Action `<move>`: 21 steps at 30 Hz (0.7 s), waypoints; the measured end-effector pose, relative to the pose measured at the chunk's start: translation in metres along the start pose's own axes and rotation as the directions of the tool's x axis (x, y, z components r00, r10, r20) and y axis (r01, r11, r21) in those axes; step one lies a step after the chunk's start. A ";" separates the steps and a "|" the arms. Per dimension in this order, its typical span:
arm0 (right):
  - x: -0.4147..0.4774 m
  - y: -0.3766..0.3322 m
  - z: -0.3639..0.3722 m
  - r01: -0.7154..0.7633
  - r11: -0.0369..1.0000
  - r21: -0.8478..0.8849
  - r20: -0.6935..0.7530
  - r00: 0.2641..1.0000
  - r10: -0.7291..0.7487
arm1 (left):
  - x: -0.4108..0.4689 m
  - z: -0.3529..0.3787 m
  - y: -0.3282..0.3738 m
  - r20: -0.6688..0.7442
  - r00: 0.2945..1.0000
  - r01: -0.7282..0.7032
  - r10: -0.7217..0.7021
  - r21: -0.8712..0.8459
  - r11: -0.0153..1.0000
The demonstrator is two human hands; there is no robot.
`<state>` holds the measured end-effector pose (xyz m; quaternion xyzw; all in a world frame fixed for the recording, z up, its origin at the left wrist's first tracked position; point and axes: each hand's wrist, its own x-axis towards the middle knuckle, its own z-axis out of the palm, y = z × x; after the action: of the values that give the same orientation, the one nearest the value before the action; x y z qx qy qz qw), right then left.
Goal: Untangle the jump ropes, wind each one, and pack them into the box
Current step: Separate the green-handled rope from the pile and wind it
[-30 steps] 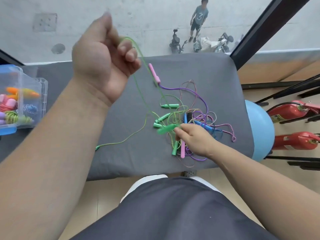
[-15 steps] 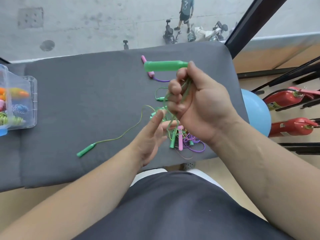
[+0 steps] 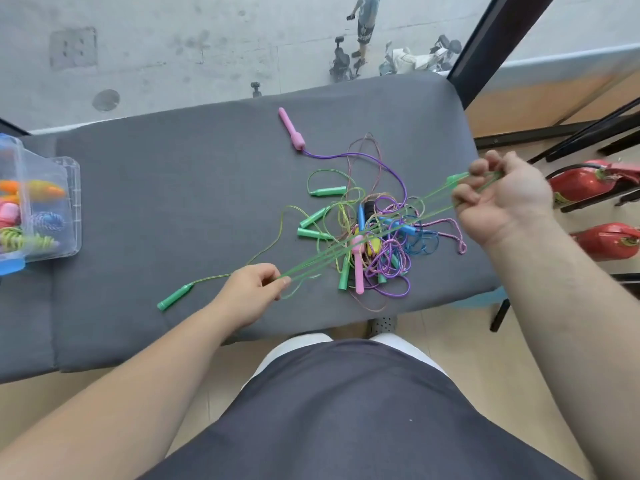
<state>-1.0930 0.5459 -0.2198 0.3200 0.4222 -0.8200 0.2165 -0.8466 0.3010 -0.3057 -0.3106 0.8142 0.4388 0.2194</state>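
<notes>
The step in hand looks like winding: one green rope is being drawn out of the heap and gathered into long loops between the 2 hands. The left hand, low over the near side of the grey cushion, pinches the strands between thumb and forefinger, with the other fingers curled in behind. The right hand, held up past the cushion's right end, has its fingers curled round the other end of the loops, and one green handle pokes out beside its fingertips. Several taut green strands (I would not swear to the count) run from hand to hand, passing right over the tangle of green, purple, blue and pink cords and handles in the middle of the cushion. What looks like this rope's second handle lies on the cushion left of the left hand, and its thin cord arcs away toward the heap; I cannot tell whether it is free of the others there. So the next move, to my eye, calls for drawing in that slack gently, watching for a snag, then wrapping the bundle tight. The cord is thin, glossy and springy-looking, likely to slip loose if let go. The clear box sits at the cushion's far left, well apart, with wound ropes already inside.
</notes>
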 end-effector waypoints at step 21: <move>0.014 0.013 -0.061 0.144 0.964 -0.225 -0.252 0.947 -0.200 | -0.015 -0.035 0.048 -0.132 0.979 0.194 -0.152 0.418 0.887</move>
<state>-1.0741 0.5882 -0.2633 0.3676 0.5560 -0.7365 0.1154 -0.8727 0.2966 -0.2505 -0.3468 0.8692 0.2122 0.2815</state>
